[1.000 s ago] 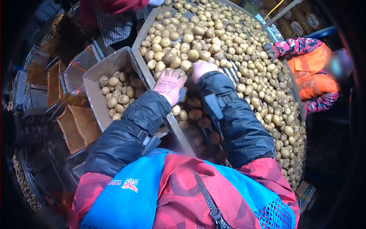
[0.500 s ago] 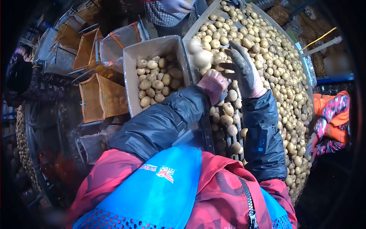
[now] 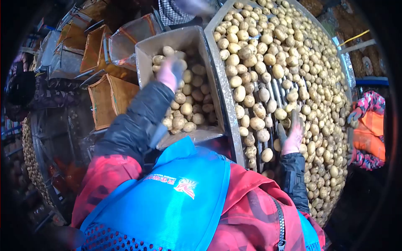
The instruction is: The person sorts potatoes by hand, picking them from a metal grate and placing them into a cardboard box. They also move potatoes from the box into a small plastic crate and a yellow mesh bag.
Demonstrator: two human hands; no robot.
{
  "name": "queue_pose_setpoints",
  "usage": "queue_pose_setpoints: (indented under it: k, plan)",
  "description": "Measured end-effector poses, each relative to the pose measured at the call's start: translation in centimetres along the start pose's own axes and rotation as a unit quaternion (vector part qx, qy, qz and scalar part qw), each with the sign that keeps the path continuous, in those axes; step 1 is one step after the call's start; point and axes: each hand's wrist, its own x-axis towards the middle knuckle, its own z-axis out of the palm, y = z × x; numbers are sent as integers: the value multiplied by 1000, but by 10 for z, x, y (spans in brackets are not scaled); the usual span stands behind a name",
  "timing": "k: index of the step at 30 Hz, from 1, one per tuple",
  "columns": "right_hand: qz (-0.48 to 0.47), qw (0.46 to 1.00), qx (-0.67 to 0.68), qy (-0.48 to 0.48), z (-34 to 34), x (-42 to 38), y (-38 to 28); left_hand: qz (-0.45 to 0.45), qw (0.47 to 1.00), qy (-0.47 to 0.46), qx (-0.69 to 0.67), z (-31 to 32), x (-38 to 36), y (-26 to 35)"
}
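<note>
Many potatoes (image 3: 318, 104) cover a slatted sorting table (image 3: 218, 54). My right hand (image 3: 293, 134), in a dirty pink and grey glove, lies among them near the table's slats, fingers stretched out and apart, touching potatoes. To the left stands a lined box (image 3: 142, 54) partly filled with potatoes (image 3: 186, 108). My left hand (image 3: 171, 73), in a pink and grey glove, is over the box's upper part, smeared by motion. Its fingers and anything in them cannot be made out.
Open mesh bags on frames (image 3: 104, 102) stand left of the box. A person in an orange vest (image 3: 370, 129) works at the table's right side. Another person's blurred hand (image 3: 194, 6) shows at the top. More potatoes lie far left.
My left hand has moved left from the table to over the box. My right hand has moved lower and right, down onto the potatoes. The view has shifted, showing more slats.
</note>
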Motion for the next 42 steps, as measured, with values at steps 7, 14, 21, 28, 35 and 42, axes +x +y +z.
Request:
queue_pose_setpoints:
  k: [7, 14, 21, 28, 35, 42]
  plan:
    - [43, 999, 3, 8, 13, -24, -24, -55, 710, -38, 701, -27, 15, -48]
    - [42, 999, -14, 24, 18, -19, -21, 86, 642, -398, 650, 41, -135, -57]
    - [29, 999, 5, 44, 15, -17, -26, 336, 444, -523, 645, 25, -54, -46]
    - [27, 998, 8, 57, 20, -16, -18, 198, 426, -293, 832, -49, 49, 11]
    - [73, 996, -30, 44, 24, -3, -5, 40, 499, -198, 843, -38, -51, 1]
    - [82, 993, -73, 41, 23, 16, -8, -77, 585, -448, 671, -12, -158, 11]
